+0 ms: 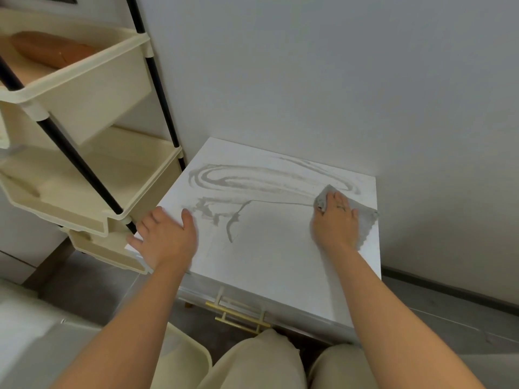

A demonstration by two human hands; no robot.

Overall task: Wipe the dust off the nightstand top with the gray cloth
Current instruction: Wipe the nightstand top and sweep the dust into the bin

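Note:
The white nightstand top (269,248) fills the middle of the view, with gray-brown dust streaks (252,178) swirled across its far half and a smudge near the left. My right hand (335,220) presses flat on the gray cloth (365,220) near the top's right edge, fingers spread over it. My left hand (165,237) rests on the top's left edge, thumb on the surface and fingers over the side.
A cream tiered cart (84,113) with black poles stands close on the left, touching the nightstand's corner. The gray wall (309,80) runs behind. Gold drawer handles (238,315) show below the front edge, above my knees.

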